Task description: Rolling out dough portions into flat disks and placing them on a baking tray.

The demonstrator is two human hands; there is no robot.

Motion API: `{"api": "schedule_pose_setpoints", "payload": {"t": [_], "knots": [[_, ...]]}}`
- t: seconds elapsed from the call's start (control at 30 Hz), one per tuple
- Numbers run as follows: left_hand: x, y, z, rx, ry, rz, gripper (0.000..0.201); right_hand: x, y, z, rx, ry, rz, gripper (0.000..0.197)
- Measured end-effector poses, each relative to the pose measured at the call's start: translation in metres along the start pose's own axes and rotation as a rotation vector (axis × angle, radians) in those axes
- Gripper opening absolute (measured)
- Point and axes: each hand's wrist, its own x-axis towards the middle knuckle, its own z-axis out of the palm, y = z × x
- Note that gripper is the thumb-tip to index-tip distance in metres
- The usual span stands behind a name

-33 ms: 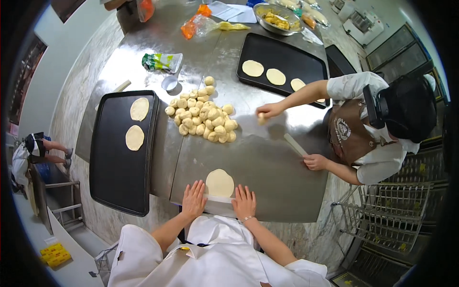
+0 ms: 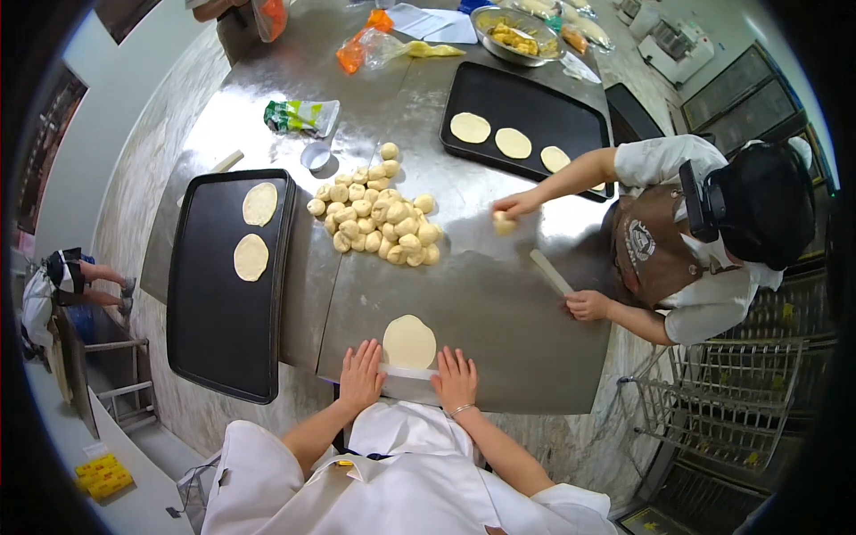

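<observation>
We saw a long steel desk (image 2: 499, 303) running from near to far. On its left side lay a big black tray (image 2: 214, 339) holding two flat dough rounds (image 2: 251, 257) in its far half, its near half bare. A second black tray (image 2: 535, 98) at the far right held three more flat rounds in a row. Between the trays sat a heap of dough balls (image 2: 379, 218). Far off stood a metal bowl (image 2: 513, 31) with yellowish food, and a small round metal cup (image 2: 315, 156) stood just left of the heap.

A green and white packet (image 2: 299, 116) lay flat beyond that cup, and an orange plastic bag (image 2: 357, 52) lay crumpled farther on.

At the near edge lay one flattened dough disc (image 2: 409, 341), with a pale rolling pin (image 2: 408, 371) at its near rim, its long axis running left to right across us. Our left hand (image 2: 360, 376) and right hand (image 2: 456, 378) were spread flat, fingers pointing far, palms pressed on the pin's two ends.

At the right, a co-worker in a brown apron pinched a dough ball (image 2: 504, 223) with one hand and held a second pale pin (image 2: 551, 272) with the other.
</observation>
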Motion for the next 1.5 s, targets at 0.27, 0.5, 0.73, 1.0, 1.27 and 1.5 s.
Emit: {"api": "schedule_pose_setpoints", "payload": {"t": [0.27, 0.5, 0.73, 1.0, 1.27, 1.5], "knots": [[-0.043, -0.007, 0.005, -0.093, -0.042, 0.038, 0.071, -0.023, 0.020, 0.017, 0.280, -0.135, -0.070, 0.058], [0.085, -0.020, -0.006, 0.100, 0.102, -0.052, 0.069, 0.099, 0.014, -0.004, -0.031, 0.147, 0.087, 0.058], [0.167, -0.037, -0.019, 0.033, 0.298, -0.114, 0.056, 0.196, 0.044, -0.010, 0.097, 0.246, 0.068, 0.058], [0.092, -0.020, -0.010, 0.002, 0.203, -0.057, 0.070, 0.103, 0.030, -0.005, 0.046, 0.179, -0.066, 0.064], [0.084, -0.034, -0.020, -0.366, -0.127, -0.102, 0.062, 0.086, 0.039, -0.019, 0.258, 0.192, -0.026, 0.058], [0.027, 0.006, 0.007, 0.066, 0.084, -0.058, 0.064, 0.023, 0.021, -0.004, 0.051, 0.136, -0.035, 0.056]]}}
